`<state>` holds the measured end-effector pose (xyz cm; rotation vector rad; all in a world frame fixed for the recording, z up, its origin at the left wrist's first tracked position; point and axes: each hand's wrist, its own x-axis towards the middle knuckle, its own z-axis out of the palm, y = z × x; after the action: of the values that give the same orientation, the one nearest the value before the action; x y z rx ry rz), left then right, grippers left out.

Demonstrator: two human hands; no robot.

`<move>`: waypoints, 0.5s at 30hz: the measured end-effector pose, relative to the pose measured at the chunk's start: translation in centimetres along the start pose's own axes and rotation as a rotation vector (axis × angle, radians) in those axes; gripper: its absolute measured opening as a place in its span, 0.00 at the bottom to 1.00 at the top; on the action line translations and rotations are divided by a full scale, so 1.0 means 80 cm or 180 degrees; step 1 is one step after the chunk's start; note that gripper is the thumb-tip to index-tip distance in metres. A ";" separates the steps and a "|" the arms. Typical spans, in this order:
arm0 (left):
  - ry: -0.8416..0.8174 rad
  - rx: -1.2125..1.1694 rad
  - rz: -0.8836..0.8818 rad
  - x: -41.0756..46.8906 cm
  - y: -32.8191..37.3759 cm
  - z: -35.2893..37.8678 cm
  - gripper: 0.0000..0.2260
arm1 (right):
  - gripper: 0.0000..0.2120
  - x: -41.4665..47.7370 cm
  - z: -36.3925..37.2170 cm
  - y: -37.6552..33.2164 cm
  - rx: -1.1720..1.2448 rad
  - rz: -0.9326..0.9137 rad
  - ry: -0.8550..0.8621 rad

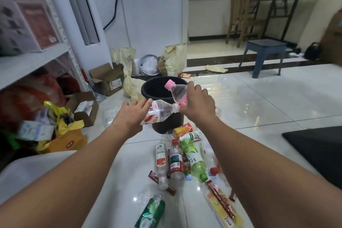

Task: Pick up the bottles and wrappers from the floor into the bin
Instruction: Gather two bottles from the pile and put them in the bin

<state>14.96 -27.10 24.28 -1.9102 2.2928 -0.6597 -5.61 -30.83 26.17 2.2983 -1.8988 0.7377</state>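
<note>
**Two bottles up at the bin, drop-in step in hand**

Both arms were stretched forward toward the black bin [162, 127]. A pink-capped bottle [178, 92] was gripped round its lower body by the right hand [198, 103], with the fingers curled over it. It was held right over the bin's mouth, cap tilted up and away.

A clear bottle with a red-and-white label [159, 112] was carried lying sideways at the bin's near rim, under the left hand [129, 114]. Those fingers were seen fairly straight. Whether the bottle was actually gripped from underneath couldn't be told, tbh.

So the dropping-in step was judged to be in hand. Next, both bottles would need to be let go once fully over the opening. The left one looked partly short of the rim, so a bit more reach would probably be called for.

Plenty was left on the floor on the near side of the bin: a green-labelled bottle [194, 155], a red-capped bottle [175, 161], a green can [153, 213] and some red stick wrappers [220, 198]. The job was judged barely started.
</note>
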 end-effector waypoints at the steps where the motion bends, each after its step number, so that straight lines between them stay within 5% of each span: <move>1: 0.0030 -0.0014 -0.0034 0.006 0.004 0.000 0.41 | 0.36 0.006 -0.001 0.004 -0.0001 -0.0025 0.0008; 15: -0.0204 -0.0158 -0.0455 0.104 0.035 -0.022 0.41 | 0.37 0.104 -0.039 0.072 0.0123 -0.0266 -0.0215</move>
<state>9.97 -34.23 26.55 -2.1008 2.1704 -0.5508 -11.01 -38.63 30.88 2.4390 -1.8175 0.7021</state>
